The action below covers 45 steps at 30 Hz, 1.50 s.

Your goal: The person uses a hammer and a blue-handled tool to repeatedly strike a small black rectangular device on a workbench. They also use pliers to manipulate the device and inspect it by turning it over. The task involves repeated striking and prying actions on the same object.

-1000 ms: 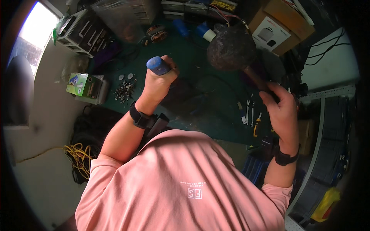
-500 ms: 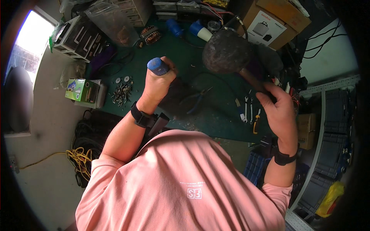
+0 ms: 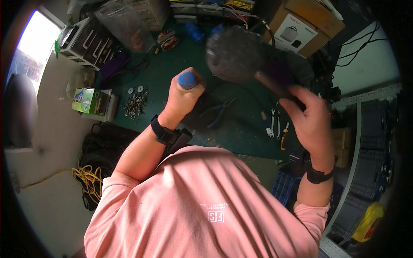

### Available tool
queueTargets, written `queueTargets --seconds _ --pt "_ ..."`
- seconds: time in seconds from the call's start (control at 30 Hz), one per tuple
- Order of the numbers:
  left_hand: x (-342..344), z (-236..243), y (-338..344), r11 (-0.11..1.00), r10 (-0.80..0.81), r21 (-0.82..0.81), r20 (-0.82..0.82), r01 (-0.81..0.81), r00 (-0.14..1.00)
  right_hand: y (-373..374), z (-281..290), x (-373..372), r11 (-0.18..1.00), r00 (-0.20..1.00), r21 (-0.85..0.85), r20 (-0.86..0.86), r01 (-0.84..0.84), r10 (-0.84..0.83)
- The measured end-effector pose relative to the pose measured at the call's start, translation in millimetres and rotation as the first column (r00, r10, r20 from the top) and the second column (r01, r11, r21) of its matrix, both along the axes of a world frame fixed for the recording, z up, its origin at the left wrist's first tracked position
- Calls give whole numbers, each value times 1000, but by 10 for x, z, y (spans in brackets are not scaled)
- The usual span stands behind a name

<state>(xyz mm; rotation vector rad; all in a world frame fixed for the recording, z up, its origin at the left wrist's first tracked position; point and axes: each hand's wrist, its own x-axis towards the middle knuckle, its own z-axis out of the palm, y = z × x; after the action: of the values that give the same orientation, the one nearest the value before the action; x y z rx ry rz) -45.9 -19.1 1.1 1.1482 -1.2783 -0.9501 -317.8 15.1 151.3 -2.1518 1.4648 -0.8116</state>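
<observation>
My left hand [image 3: 183, 101] is closed around an upright handle with a blue end [image 3: 187, 80]; the rest of that tool is hidden below the fist. My right hand [image 3: 315, 124] grips the handle of a mallet with a big rounded dark head [image 3: 234, 53], smeared by motion. The mallet head is raised to the right of the blue end, apart from it in the picture. Beneath, pliers with blue handles [image 3: 220, 114] lie on the dark green workbench [image 3: 241, 142]. Two wrenches [image 3: 272, 124] and a yellow-handled tool [image 3: 284, 136] lie near my right hand.
A pile of screws [image 3: 135, 105] and a green box [image 3: 90, 102] are at the left. Behind are a drawer unit [image 3: 88, 45], a copper-wound coil [image 3: 167, 40], a blue connector [image 3: 195, 32] and a cardboard box [image 3: 297, 30]. Shelving with grey bins [image 3: 373, 124] stands at right.
The mallet head has swung left, closer to my left hand. My left hand has shifted slightly right with the blue-ended handle, which now looks more end-on.
</observation>
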Motion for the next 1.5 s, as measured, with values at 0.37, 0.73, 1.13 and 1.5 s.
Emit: queueTargets --seconds 0.37,0.73,1.13,1.5 --pt "-8 -5 -106 996 38 -87 27 -36 999 -110 456 426 983 970 -64 -183 -172 158" --pt "-75 -66 -152 968 154 -198 -31 -157 988 -57 507 451 974 959 -147 -250 -172 132" --pt "-24 -25 -59 997 65 -46 72 -62 995 11 484 351 963 972 -202 -188 -179 142" --pt "45 126 -98 987 29 -152 -120 -47 992 26 396 194 978 985 -167 -137 -124 101"
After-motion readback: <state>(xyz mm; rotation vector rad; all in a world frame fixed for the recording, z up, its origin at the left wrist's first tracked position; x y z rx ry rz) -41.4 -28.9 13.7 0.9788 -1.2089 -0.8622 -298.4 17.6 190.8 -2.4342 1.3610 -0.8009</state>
